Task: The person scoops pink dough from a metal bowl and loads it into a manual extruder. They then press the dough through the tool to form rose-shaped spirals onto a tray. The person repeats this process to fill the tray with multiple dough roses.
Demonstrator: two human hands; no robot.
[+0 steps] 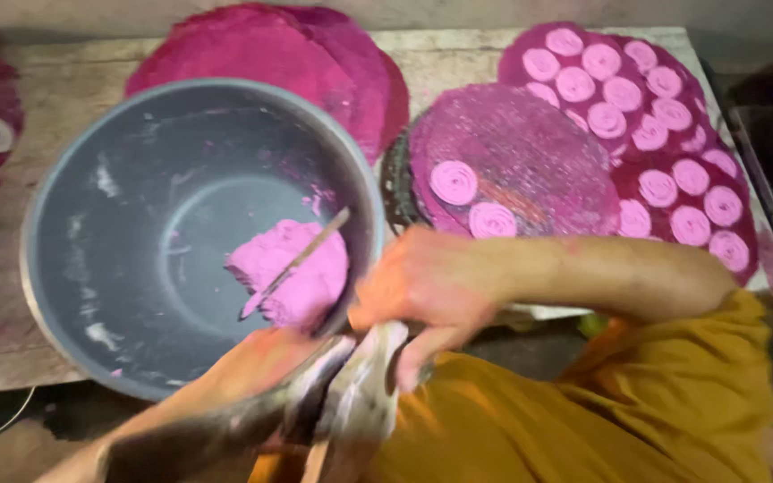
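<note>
Holding: my right hand (422, 291) is curled on the top of a pale, paste-smeared cloth cone (360, 394), fingers (413, 362) clamped around its gathered mouth, I judge to keep the opening pinched so nothing squeezes back out.
Left hand: my left hand (266, 358) sits just beside the cone at the near rim of the basin, fingers wrapped on the cone's lower side as far as I can tell; the blur hides the exact grip.
Basin: a wide grey metal basin (91, 224) stands on the tabletop (55, 98) right in front of me, tilted a little toward my hands, which puts its contents within easy reach.
Paste: a lump of pink paste (301, 268) lies against the near right wall of the basin, close to the cone.
Stick: a thin flat stick (301, 259) lies slanted across the paste, its upper end leaning toward the basin rim, so it stays handy.
Round mat: to the right of the basin a dark purple-pink round mat (530, 152) carries two pink spiral coils (454, 182) at its near edge, the rest of it bare.
Filled mats: behind and to the right, more mats (717, 161) are covered in rows of the same coils, set well apart from the basin.
Stacked mats: at the far side, stained magenta mats (261, 45) lie overlapped, without coils.
Sleeve: my yellow-orange clothing (583, 420) fills the lower right.
</note>
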